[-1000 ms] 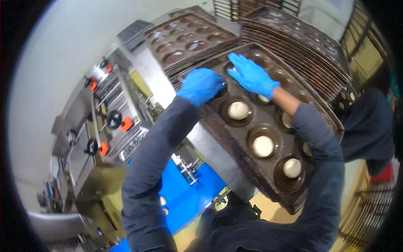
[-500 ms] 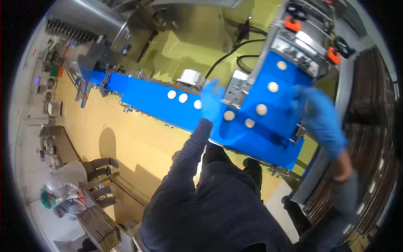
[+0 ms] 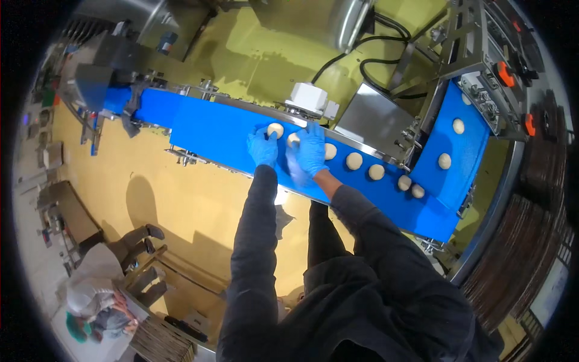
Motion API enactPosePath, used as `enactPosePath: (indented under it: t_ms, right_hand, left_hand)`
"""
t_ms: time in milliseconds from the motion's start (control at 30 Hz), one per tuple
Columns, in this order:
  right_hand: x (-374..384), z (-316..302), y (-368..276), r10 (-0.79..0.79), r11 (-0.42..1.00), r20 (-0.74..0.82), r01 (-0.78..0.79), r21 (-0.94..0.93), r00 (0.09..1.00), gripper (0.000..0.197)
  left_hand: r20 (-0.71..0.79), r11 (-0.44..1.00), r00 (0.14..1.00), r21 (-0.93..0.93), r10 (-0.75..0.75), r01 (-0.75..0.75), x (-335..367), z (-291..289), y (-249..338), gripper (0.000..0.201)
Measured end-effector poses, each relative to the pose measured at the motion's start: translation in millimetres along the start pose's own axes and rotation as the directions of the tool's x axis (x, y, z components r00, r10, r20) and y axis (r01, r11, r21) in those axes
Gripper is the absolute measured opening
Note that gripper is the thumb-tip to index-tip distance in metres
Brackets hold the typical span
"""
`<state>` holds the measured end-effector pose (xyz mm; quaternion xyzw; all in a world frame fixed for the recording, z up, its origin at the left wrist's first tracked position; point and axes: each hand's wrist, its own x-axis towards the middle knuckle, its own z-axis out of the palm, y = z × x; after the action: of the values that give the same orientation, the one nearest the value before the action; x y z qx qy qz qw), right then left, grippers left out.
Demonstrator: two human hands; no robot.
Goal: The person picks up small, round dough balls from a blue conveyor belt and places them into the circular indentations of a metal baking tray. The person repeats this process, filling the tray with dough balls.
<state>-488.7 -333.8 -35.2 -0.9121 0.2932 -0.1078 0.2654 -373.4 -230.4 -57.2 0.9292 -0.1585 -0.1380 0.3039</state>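
Pale round dough balls lie in a row along a blue conveyor belt (image 3: 211, 130). My left hand (image 3: 263, 148), in a blue glove, curls its fingers and thumb about one dough ball (image 3: 275, 130). Close to its right, my gloved right hand (image 3: 311, 151) is low over the belt with its fingers stretched out. Against that hand's left side sits a second dough ball (image 3: 293, 140), partly covered by it. Just right of the hand lies another dough ball (image 3: 330, 151).
Several more dough balls (image 3: 376, 172) trail rightward to a second blue belt (image 3: 437, 142) under a metal frame (image 3: 467, 45). A white box (image 3: 307, 96) stands at the belt's far edge. Stacked brown trays (image 3: 503, 247) are at right. Two people (image 3: 99, 295) work at lower left.
My right hand has swung left from the right-hand belt to beside my left hand. My left hand now has its fingers about a dough ball. The view has shifted rightward.
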Motion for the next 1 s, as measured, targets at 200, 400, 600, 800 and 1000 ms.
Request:
enactPosePath:
  t_ms: [200, 400, 600, 800, 1000]
  right_hand:
    - [-25, -18, -28, 0.174, 0.705, 0.131, -0.216, 0.676, 0.976, 0.029]
    - [-75, -74, 31, 0.369, 0.372, 0.265, -0.403, 0.836, 0.891, 0.047]
    - [-46, -81, 42, 0.411, 0.91, 0.208, -0.414, -0.032, 0.888, 0.045]
    - [-112, -7, 93, 0.308, 0.142, 0.121, -0.172, 0.975, 0.944, 0.012]
    - [-111, -129, 55, 0.471, 0.425, 0.305, -0.516, 0.743, 0.828, 0.025]
  left_hand:
    - [-0.055, 0.788, 0.984, -0.606, -0.171, 0.103, -19, 3, 21, 0.025]
    - [0.255, 0.409, 0.956, -0.864, -0.147, 0.293, -41, -7, -10, 0.023]
    - [0.207, 0.993, 0.971, -0.017, 0.121, -0.12, -42, -2, 59, 0.032]
    - [0.537, 0.46, 0.837, -0.774, 0.111, 0.435, -124, 32, 125, 0.014]
    - [0.258, 0.699, 0.914, -0.714, 0.312, -0.037, -117, 16, 112, 0.017]
